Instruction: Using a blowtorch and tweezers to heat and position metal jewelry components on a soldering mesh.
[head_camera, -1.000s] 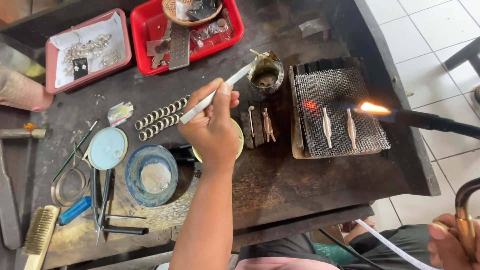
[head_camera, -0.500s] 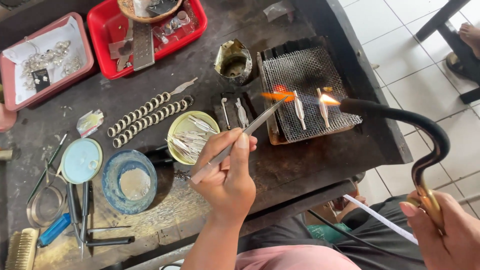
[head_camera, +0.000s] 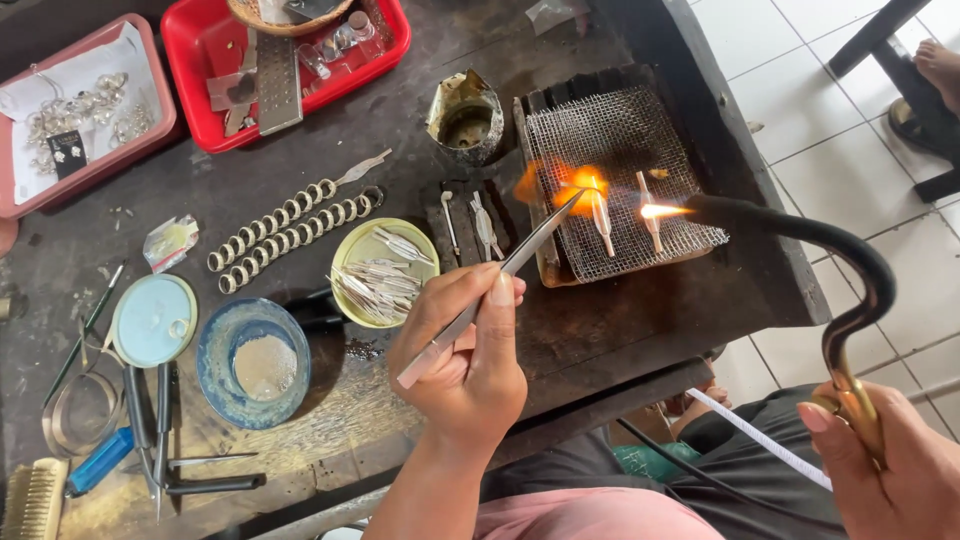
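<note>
My left hand (head_camera: 465, 365) grips long metal tweezers (head_camera: 510, 265); their tips reach a small silver piece (head_camera: 602, 222) lying on a wire mesh pad (head_camera: 620, 180). My right hand (head_camera: 890, 465) holds the brass handle of a curved black torch (head_camera: 830, 250). The torch's flame (head_camera: 575, 185) blows leftward across the mesh and glows orange at the tweezer tips. A second silver piece (head_camera: 650, 215) lies on the mesh beside the first.
A yellow dish of silver pieces (head_camera: 385, 265), a blue bowl of white powder (head_camera: 252, 362), a battered metal cup (head_camera: 465, 118), two chains of rings (head_camera: 290, 230), red trays (head_camera: 285, 45), pliers (head_camera: 150, 425) and a brush (head_camera: 35, 500) crowd the dark bench. Tiled floor lies to the right.
My left hand drew the tweezers from the metal cup over to the mesh. The torch swung in closer and its flame now plays on the silver piece.
</note>
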